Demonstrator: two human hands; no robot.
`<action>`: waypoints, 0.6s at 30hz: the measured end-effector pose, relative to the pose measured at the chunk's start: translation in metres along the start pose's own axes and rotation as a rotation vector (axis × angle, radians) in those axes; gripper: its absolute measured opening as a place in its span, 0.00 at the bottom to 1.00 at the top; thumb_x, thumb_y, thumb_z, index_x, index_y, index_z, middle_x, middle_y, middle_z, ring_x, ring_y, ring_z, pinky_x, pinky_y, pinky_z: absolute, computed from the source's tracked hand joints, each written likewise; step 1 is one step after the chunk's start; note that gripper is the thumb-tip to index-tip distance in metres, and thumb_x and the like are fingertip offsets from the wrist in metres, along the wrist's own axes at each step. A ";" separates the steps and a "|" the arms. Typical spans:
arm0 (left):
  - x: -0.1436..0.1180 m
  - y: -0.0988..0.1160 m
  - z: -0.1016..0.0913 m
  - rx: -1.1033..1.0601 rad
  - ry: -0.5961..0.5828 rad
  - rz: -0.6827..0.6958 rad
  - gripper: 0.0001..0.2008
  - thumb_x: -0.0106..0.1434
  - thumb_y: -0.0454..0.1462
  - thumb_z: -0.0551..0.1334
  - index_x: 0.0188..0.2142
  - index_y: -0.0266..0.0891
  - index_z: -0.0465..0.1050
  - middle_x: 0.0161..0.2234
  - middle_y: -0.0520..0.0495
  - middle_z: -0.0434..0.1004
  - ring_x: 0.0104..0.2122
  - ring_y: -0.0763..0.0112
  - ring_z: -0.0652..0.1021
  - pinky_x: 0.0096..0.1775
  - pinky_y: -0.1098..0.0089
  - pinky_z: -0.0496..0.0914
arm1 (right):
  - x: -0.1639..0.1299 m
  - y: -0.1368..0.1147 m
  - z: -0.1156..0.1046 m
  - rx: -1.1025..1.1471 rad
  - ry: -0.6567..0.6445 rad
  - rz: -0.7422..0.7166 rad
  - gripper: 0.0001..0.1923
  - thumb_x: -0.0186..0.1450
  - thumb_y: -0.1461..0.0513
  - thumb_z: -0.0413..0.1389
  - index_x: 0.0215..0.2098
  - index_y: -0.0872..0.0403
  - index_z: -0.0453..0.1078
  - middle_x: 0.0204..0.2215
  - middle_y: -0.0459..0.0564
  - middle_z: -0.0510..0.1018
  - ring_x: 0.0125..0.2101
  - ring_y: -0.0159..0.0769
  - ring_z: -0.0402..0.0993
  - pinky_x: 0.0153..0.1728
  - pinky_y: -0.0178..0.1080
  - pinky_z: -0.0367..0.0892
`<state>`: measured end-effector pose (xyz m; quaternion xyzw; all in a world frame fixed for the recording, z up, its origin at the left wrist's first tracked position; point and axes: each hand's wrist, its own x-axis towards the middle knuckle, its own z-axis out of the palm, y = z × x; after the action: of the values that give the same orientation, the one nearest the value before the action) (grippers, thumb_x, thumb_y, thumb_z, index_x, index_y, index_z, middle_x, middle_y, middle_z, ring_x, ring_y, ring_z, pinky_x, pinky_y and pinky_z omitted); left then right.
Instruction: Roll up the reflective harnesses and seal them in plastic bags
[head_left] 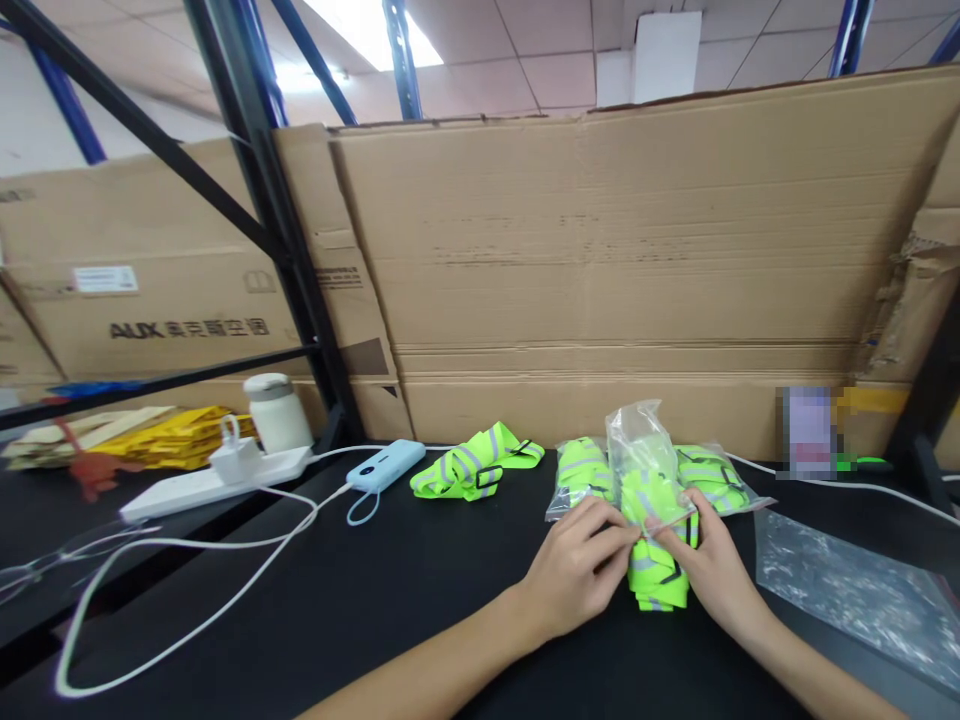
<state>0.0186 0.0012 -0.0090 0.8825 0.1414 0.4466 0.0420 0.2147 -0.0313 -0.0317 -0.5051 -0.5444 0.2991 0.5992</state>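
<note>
A folded neon-yellow reflective strap (657, 580) with grey stripes and black buckles lies partly inside a clear plastic bag (637, 430); its lower end sticks out of the bag's mouth. My left hand (589, 560) pinches the bag's edge on the left side, fingers closed. On the right, my right hand (709, 560) grips the bag's edge and the strap between thumb and fingers. Behind them lie two bagged straps, a left bundle (581, 468) and a right bundle (712, 478). An unbagged strap (480, 465) rests farther left.
A flat clear bag (855, 590) lies at the right. Toward the left are a blue power bank (386, 465), a white cable (217, 545), a power strip (180, 490) and a white bottle (277, 412). Cardboard (600, 250) walls the back; a black post (292, 240) stands left.
</note>
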 end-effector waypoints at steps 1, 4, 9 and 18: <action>0.000 0.000 0.000 -0.049 0.011 -0.081 0.11 0.67 0.29 0.59 0.47 0.40 0.76 0.41 0.42 0.75 0.42 0.62 0.76 0.46 0.59 0.75 | 0.001 0.000 0.000 0.019 0.007 0.013 0.22 0.60 0.46 0.64 0.41 0.52 0.68 0.35 0.49 0.79 0.36 0.44 0.75 0.39 0.41 0.72; 0.001 0.000 0.001 -0.252 0.055 -0.356 0.09 0.66 0.36 0.63 0.46 0.41 0.76 0.50 0.39 0.69 0.51 0.58 0.75 0.52 0.55 0.74 | 0.001 -0.002 0.001 0.085 0.040 0.034 0.24 0.59 0.45 0.65 0.44 0.51 0.69 0.41 0.52 0.81 0.41 0.48 0.77 0.43 0.44 0.73; -0.002 0.003 0.011 -0.822 0.032 -0.634 0.35 0.61 0.46 0.71 0.61 0.46 0.55 0.59 0.35 0.66 0.50 0.58 0.78 0.48 0.56 0.77 | -0.005 -0.009 0.006 0.164 -0.010 0.041 0.27 0.57 0.44 0.66 0.46 0.51 0.70 0.43 0.54 0.82 0.43 0.50 0.79 0.45 0.45 0.75; -0.003 0.021 0.024 -0.895 -0.015 -0.794 0.51 0.60 0.49 0.70 0.71 0.36 0.41 0.67 0.31 0.61 0.65 0.51 0.66 0.65 0.50 0.62 | -0.017 0.007 0.012 0.147 -0.052 0.130 0.34 0.63 0.44 0.62 0.61 0.51 0.65 0.59 0.55 0.75 0.62 0.49 0.67 0.60 0.46 0.66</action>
<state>0.0400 -0.0188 -0.0213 0.6616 0.2583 0.4067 0.5746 0.2003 -0.0414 -0.0456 -0.4861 -0.5027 0.3895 0.5994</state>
